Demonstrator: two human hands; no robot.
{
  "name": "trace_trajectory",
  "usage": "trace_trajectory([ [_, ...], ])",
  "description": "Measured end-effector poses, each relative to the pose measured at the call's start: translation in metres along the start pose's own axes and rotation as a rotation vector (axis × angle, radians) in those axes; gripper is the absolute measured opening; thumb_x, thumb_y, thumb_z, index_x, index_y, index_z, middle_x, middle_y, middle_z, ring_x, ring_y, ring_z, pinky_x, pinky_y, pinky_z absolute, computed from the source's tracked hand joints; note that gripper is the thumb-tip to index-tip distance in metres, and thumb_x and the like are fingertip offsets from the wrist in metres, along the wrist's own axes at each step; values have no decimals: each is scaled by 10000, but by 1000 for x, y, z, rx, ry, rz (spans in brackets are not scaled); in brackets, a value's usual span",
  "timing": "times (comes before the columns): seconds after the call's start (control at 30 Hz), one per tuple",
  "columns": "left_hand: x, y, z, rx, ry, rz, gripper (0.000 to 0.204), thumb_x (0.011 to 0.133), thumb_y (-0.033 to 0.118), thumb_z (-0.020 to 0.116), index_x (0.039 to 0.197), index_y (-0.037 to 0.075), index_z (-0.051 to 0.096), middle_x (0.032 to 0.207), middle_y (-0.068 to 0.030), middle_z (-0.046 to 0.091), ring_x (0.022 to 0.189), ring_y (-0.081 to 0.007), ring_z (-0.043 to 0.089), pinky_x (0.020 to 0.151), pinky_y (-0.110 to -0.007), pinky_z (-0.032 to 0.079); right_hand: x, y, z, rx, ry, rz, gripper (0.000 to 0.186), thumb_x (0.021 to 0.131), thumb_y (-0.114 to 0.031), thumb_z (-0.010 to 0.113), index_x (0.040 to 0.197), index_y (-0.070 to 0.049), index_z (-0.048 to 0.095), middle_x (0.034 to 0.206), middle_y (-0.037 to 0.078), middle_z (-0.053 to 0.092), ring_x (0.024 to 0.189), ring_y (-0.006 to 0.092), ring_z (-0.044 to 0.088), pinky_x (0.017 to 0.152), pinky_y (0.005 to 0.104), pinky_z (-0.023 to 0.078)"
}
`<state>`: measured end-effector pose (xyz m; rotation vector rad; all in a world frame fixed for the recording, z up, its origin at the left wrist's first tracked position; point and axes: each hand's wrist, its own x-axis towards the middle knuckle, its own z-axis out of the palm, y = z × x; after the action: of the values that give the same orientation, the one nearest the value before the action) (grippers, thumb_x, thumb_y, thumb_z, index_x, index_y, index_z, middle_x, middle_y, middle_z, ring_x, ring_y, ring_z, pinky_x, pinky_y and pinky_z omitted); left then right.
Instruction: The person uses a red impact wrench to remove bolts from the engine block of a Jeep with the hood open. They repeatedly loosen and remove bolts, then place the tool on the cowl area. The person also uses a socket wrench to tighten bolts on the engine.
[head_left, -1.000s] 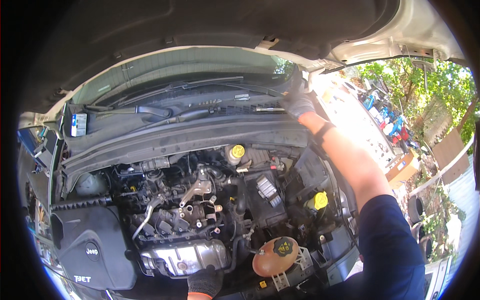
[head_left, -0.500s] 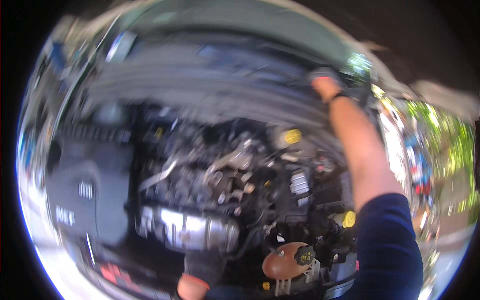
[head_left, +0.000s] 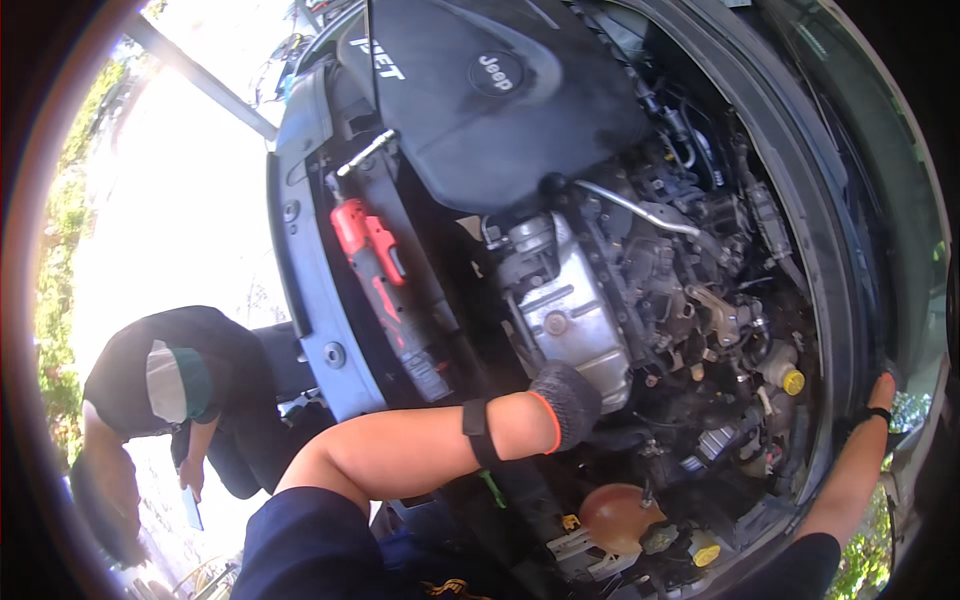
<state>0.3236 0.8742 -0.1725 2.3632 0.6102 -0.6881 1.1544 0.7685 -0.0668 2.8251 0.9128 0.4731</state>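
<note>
- A gloved left hand (head_left: 567, 405) rests at the near end of a silver metal cover (head_left: 575, 320), apparently touching it; its fingers are hidden, so whether they grip cannot be told.
- The right hand (head_left: 887, 378) reaches far out to the base of the windshield (head_left: 868, 170), too small and dark at the picture's rim to tell its state.
- The metal cover sits along the front of the engine (head_left: 700, 300), beside a bent metal pipe (head_left: 640, 207).
- A large black plastic cover (head_left: 530, 120) stands close by its far end; the left forearm (head_left: 400, 450) crosses the near side, blocking the view beneath.
- A red-and-black power tool (head_left: 375, 260) lies in the gap behind the car's front panel (head_left: 315, 270).
- Toward the near corner sit a brown tank (head_left: 615, 518) and two yellow caps (head_left: 793, 382).
- Outdoors, beyond the panel, a person in dark clothes (head_left: 225, 345) bends over sunlit ground (head_left: 170, 220), greenery (head_left: 65, 260) at the edge.
</note>
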Motion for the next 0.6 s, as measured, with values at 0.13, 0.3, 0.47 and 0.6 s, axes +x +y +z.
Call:
trace_trajectory([
  [0.13, -2, 6, -13, 54, -1, 43, 208, 872, 199, 771, 1059, 151, 850, 1056, -52, 827, 1032, -288, 796, 771, -476, 605, 2, -25, -26, -8, -16, 78, 589, 1024, -490, 533, 1303, -6, 717, 1348, 227, 697, 1257, 382, 641, 1079, 454, 490],
  [0.3, 0, 7, -23, 41, 25, -15, 199, 897, 185, 738, 1064, 128, 829, 1059, -85, 823, 1037, -306, 794, 812, -480, 605, -11, -46, -48, 3, -43, 188, 692, 1006, -587, 566, 1401, -32, 687, 1456, 227, 654, 1358, 394, 607, 1139, 462, 466],
  [0.47, -10, 2, -10, 74, 88, 14, 238, 956, 209, 641, 1128, 73, 733, 1048, -125, 786, 999, -327, 777, 834, -486, 579, -50, -79, -60, 217, -134, 125, 1012, 875, -819, 600, 1523, -42, 601, 1599, 208, 550, 1500, 351, 501, 1230, 432, 375],
  [0.6, -6, 4, -3, 118, 204, 81, 274, 977, 305, 639, 1108, 70, 692, 950, -147, 764, 906, -332, 765, 793, -495, 575, -69, -62, -82, 617, -15, 180, 757, 962, -605, 667, 1461, -35, 657, 1486, 176, 656, 1354, 334, 612, 1152, 443, 451],
])
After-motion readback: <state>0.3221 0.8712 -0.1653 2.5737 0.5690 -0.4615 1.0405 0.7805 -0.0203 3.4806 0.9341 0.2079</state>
